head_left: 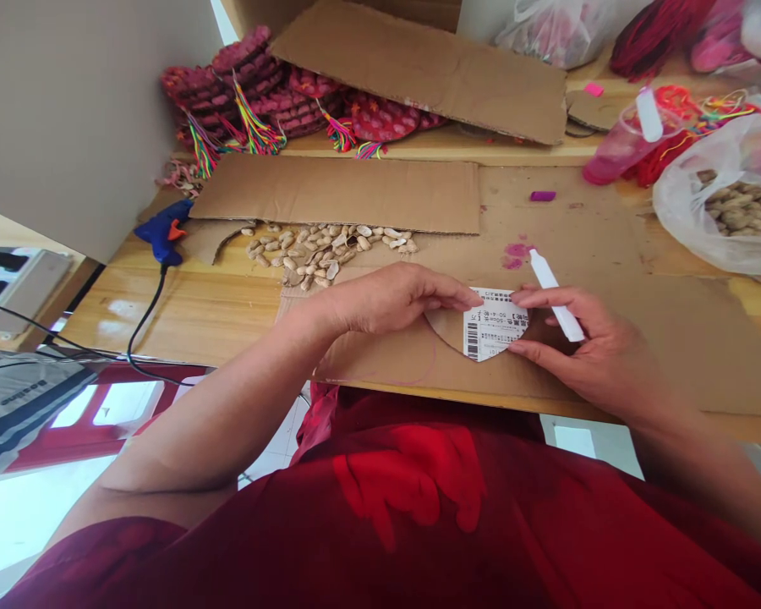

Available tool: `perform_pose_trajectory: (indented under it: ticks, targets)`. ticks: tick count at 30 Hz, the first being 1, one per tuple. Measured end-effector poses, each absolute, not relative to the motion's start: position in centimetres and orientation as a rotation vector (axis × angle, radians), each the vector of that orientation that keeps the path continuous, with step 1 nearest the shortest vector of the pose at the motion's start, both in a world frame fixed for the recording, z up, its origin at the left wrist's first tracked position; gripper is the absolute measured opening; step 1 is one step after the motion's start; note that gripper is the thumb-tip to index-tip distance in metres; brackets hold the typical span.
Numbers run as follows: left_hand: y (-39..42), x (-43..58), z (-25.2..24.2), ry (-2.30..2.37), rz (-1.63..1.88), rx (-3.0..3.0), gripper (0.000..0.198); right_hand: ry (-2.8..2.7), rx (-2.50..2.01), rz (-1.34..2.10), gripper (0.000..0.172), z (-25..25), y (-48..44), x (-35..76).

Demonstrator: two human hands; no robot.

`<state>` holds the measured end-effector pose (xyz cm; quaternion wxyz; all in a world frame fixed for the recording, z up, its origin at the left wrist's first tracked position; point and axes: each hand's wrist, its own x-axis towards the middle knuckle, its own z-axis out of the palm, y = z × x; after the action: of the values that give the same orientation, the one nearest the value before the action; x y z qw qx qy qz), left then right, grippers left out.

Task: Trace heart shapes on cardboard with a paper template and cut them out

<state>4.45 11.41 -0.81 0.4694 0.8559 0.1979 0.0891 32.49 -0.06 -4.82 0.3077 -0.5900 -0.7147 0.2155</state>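
A small cardboard cutout with a curved edge lies at the front of the table, partly covered by my hands. A white printed label with a barcode is stuck on it. My left hand rests along its upper left side, fingers stretched out onto it. At its right edge, my right hand has thumb and index finger on the cutout. That same hand also holds an uncapped white marker between its fingers, tip pointing away from me. Beneath is a large cardboard sheet with a faint pink drawn line.
Loose peanuts lie beyond my left hand, beside a cardboard strip. A blue glue gun with a cable is at left. A purple cap, pink cup and bag of peanuts stand right. Red tasselled pieces are stacked behind.
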Motion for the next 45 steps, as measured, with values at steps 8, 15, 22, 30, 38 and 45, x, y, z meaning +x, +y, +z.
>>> perform_pose_trajectory:
  ticks: [8, 15, 22, 30, 38, 45]
  targets:
    - [11.41, 4.46, -0.87, 0.493, 0.216, 2.099, 0.067, -1.879, -1.567, 0.587, 0.039, -4.78, -0.10, 32.47]
    - [11.33, 4.54, -0.73, 0.504, 0.213, 2.104, 0.064, -1.887, -1.550, 0.584, 0.039, -4.83, -0.06, 32.47]
    - [11.26, 4.59, -0.55, 0.518, 0.204, 2.124, 0.062, -1.886, -1.555, 0.586, 0.039, -4.82, 0.01, 32.38]
    - [11.16, 4.63, -0.60, 0.531, 0.196, 2.162, 0.061, -1.882, -1.552, 0.597, 0.039, -4.98, 0.16, 32.41]
    - [11.14, 4.82, -0.54, 0.581, 0.156, 2.240, 0.068, -1.882, -1.548, 0.602, 0.040, -4.92, 0.02, 32.56]
    - [11.36, 5.37, -0.03, 0.598, 0.101, 2.276, 0.065, -1.883, -1.556, 0.599, 0.041, -5.10, 0.01, 32.70]
